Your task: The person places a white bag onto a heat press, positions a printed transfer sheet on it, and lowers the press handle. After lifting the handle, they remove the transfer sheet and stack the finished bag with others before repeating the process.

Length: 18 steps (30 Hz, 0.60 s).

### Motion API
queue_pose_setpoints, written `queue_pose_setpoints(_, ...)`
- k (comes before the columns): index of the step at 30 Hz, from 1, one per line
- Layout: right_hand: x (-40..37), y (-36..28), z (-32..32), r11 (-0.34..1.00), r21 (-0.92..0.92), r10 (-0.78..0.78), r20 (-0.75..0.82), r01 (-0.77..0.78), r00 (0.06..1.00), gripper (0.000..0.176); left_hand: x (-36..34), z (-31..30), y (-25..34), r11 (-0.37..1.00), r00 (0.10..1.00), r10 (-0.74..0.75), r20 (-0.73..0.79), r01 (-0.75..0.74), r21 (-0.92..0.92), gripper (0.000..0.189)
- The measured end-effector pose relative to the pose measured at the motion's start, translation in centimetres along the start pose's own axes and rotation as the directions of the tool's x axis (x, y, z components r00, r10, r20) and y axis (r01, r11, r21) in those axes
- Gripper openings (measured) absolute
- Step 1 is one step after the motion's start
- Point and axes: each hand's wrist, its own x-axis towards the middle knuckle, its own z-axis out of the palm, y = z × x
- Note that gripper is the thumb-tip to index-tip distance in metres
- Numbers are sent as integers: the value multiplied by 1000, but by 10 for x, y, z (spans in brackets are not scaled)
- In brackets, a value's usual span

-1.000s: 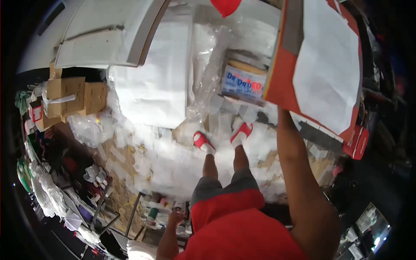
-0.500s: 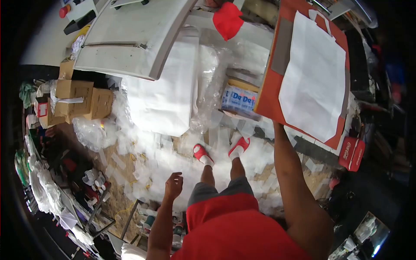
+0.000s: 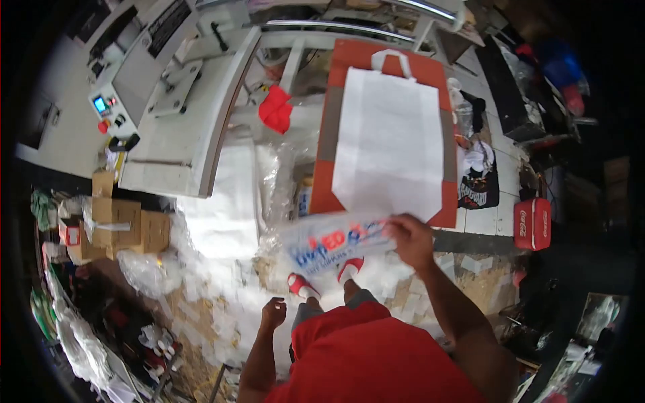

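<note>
My right hand (image 3: 411, 240) grips the right end of a pale printed sheet (image 3: 336, 242) with blue and red lettering, blurred by motion. The sheet hangs in front of the near edge of an orange-red board (image 3: 324, 181). On that board lies a flat white bag (image 3: 390, 141), its handle loop pointing away from me. My left hand (image 3: 273, 313) hangs low over the littered floor, away from the bag, with its fingers curled; I cannot make out whether anything is in them.
A grey-white machine table (image 3: 161, 164) with a control panel stands at the left. White bags (image 3: 222, 215) are stacked beside it. A red cloth (image 3: 275, 109) is behind the sheet. Cardboard boxes (image 3: 117, 218) stand far left, a red Coca-Cola box (image 3: 532, 224) at the right.
My right hand has come out from under the board and now holds the printed sheet. The view has shifted, so the board and bag appear further left. My left hand stays low.
</note>
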Motion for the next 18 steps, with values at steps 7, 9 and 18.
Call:
queue_pose_setpoints(7,126,88,-91,940,280,289,-339,-197,895,21,106,-58,174,946,913,316,-257,-325,9,20)
queue_pose_setpoints(9,159,113,-94,951,243,277,-391,-192,878,20,122,-74,226,915,872,369,-321,-401,-39,21)
queue_pose_setpoints(18,157,87,-98,791,-579,-492,-409,198,769,5,130,-82,271,787,704,587,-400,-612,77,17)
